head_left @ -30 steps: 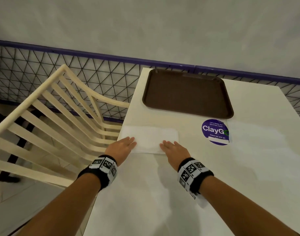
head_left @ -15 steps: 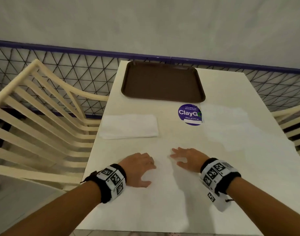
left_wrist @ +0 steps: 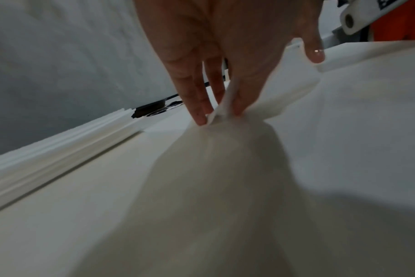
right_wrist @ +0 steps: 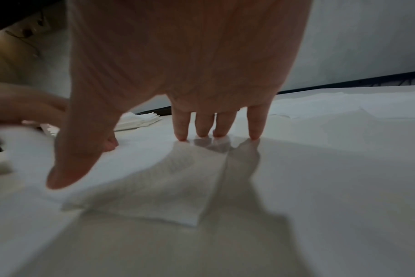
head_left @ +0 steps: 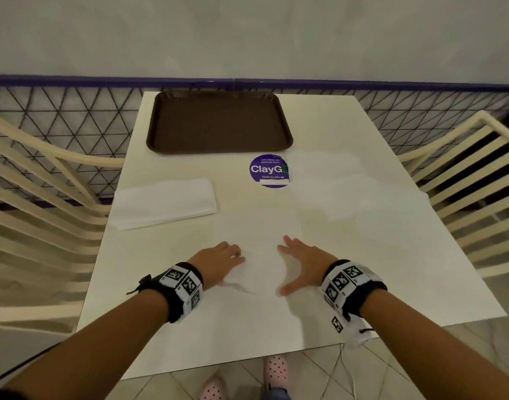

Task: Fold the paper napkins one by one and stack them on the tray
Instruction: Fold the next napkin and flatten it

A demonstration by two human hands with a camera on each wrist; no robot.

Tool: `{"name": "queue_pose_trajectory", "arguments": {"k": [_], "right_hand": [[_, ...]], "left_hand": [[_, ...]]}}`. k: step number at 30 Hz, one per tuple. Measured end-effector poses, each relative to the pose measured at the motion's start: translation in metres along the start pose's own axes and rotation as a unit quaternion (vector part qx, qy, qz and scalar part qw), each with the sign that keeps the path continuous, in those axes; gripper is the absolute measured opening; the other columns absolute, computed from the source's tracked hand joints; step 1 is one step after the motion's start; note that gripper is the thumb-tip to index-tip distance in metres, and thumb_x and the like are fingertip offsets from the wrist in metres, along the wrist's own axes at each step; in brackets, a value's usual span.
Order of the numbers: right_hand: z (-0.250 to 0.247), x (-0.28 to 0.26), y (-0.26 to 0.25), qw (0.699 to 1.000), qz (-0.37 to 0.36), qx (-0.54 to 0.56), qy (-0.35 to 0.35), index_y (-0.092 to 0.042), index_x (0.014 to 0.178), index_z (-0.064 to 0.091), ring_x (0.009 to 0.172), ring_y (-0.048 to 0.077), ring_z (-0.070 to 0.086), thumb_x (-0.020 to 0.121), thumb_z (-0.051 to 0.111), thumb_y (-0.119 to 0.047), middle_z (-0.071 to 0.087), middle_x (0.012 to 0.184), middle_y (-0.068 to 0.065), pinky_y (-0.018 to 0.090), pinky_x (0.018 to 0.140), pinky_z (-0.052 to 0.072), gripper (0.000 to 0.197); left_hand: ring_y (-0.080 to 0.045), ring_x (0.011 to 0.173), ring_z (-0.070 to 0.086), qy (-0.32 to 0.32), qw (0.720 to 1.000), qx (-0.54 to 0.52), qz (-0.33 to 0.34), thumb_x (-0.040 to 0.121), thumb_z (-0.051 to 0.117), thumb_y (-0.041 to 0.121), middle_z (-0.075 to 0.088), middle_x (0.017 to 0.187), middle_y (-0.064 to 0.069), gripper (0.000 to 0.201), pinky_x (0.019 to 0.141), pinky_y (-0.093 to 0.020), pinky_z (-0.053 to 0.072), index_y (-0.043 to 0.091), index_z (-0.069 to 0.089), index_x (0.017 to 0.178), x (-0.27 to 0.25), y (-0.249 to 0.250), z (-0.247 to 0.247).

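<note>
At table's far edge: tray (head_left: 218, 122) bare (brown) | left hand (head_left: 218, 262) pinches napkin (right_wrist: 154, 187) | right hand (head_left: 305, 262) flat on it

flat rectangular plastic tray (head_left: 218, 122), far end of the table: plain dark brown, no pattern
smooth rectangular table top (head_left: 348, 255): off-white, plain
stack of soft paper napkins (head_left: 164, 203), left side of the table: white, no print
single paper napkin (right_wrist: 154, 180), near, under the hands: white, with a faint embossed dotted texture
round sticker (head_left: 269, 170), just near of the tray: purple with white lettering "ClayG", a touch of green at its right edge
wristbands (head_left: 184, 287): black, carrying white blocks with black square code marks
slatted chairs (head_left: 45, 180), left and right: cream
wire fence (head_left: 74, 119), far: black triangular mesh, purple top rail
wall (head_left: 247, 36), far: pale grey
shoes (head_left: 275, 368), near floor: pink with dark dots
floor tiles (head_left: 319, 370): light grey with diagonal joints
</note>
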State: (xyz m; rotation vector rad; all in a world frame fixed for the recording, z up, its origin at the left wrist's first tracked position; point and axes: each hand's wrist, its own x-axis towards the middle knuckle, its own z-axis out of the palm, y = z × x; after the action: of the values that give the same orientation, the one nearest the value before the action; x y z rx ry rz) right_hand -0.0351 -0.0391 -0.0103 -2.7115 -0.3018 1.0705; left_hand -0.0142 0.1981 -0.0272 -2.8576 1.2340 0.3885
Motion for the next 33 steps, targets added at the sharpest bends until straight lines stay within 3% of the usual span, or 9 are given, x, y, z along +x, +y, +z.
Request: {"name": "queue_pose_trajectory", "arguments": {"k": [3,6,8,12,16,20,24,28,33], "right_hand": [[0.002,-0.002,0.004,1.000,-0.011,-0.019,-0.001,-0.029,0.150,0.000,0.146,0.009,-0.012,0.067,0.067,-0.065,-0.016,0.157,-0.009,0.040,0.121,-0.003,0.113],[0.004,-0.001,0.010,0.999,-0.022,-0.035,-0.014,-0.030,0.150,0.000,0.146,0.011,-0.011,0.072,0.062,-0.065,-0.017,0.157,-0.009,0.041,0.120,-0.004,0.106],[0.000,-0.001,0.013,0.999,-0.034,-0.041,-0.013,-0.030,0.150,0.008,0.147,0.011,-0.006,0.087,0.052,-0.053,-0.011,0.158,-0.007,0.039,0.119,0.000,0.080],[-0.024,-0.001,0.015,0.998,-0.044,0.011,0.037,-0.013,0.145,0.033,0.139,0.020,0.032,0.102,0.034,-0.020,0.030,0.153,0.006,0.027,0.112,0.023,0.044],[-0.042,0.014,0.020,0.989,0.007,0.098,0.112,-0.006,0.105,0.061,0.098,0.022,0.055,0.096,0.048,-0.023,0.062,0.118,0.017,0.025,0.076,0.032,0.024],[-0.041,0.035,0.025,0.956,0.051,0.264,0.118,-0.001,0.116,0.061,0.113,0.030,0.057,0.092,0.056,-0.021,0.062,0.121,0.017,0.037,0.098,0.043,0.032],[-0.035,0.053,0.029,0.934,0.088,0.328,0.109,0.001,0.112,0.064,0.114,0.033,0.057,0.089,0.060,-0.023,0.062,0.120,0.021,0.039,0.099,0.043,0.033],[-0.039,0.061,0.030,0.932,0.099,0.333,0.107,0.010,0.111,0.062,0.111,0.035,0.058,0.089,0.060,-0.024,0.063,0.118,0.024,0.037,0.094,0.044,0.040],[-0.044,0.069,0.031,0.936,0.115,0.318,0.100,0.015,0.113,0.058,0.089,0.026,0.058,0.088,0.061,-0.026,0.061,0.118,0.029,0.037,0.083,0.046,0.048]], "left_hand": [[-0.015,0.129,0.040,-0.027,0.990,-0.123,-0.065,0.101,0.036,0.020,0.043,0.142,0.002,0.037,0.103,-0.024,0.033,0.021,0.045,0.137,0.003,-0.003,0.003],[-0.018,0.118,0.054,0.037,0.963,-0.236,-0.126,0.100,0.040,0.021,0.060,0.127,-0.002,0.032,0.096,-0.021,0.036,0.015,0.058,0.125,-0.001,-0.009,0.000],[-0.019,0.110,0.059,0.035,0.943,-0.294,-0.150,0.098,0.044,0.021,0.066,0.118,-0.004,0.029,0.087,-0.018,0.039,0.013,0.063,0.119,-0.005,-0.010,-0.001],[-0.023,0.093,0.060,-0.026,0.907,-0.338,-0.249,0.096,0.044,0.038,0.067,0.099,-0.010,0.038,0.075,-0.022,0.039,0.006,0.063,0.103,0.001,-0.016,-0.002],[-0.021,0.080,0.059,-0.048,0.858,-0.386,-0.335,0.091,0.049,0.046,0.068,0.095,-0.016,0.050,0.067,-0.022,0.043,-0.001,0.065,0.097,0.012,-0.024,-0.005],[-0.019,0.069,0.056,-0.064,0.849,-0.383,-0.359,0.091,0.051,0.045,0.061,0.084,-0.009,0.041,0.054,-0.009,0.037,0.007,0.063,0.097,0.022,-0.026,-0.010],[-0.011,0.054,0.052,-0.072,0.832,-0.391,-0.388,0.090,0.053,0.044,0.060,0.076,-0.007,0.036,0.044,-0.006,0.038,0.009,0.061,0.096,0.029,-0.028,-0.013],[-0.021,0.070,0.059,-0.082,0.815,-0.399,-0.412,0.089,0.054,0.046,0.068,0.094,-0.017,0.042,0.058,-0.013,0.043,0.006,0.062,0.098,0.032,-0.030,-0.012],[-0.024,0.079,0.059,-0.084,0.798,-0.399,-0.444,0.087,0.056,0.049,0.060,0.079,-0.007,0.041,0.075,-0.028,0.048,0.009,0.056,0.079,0.038,-0.033,-0.009]]}}
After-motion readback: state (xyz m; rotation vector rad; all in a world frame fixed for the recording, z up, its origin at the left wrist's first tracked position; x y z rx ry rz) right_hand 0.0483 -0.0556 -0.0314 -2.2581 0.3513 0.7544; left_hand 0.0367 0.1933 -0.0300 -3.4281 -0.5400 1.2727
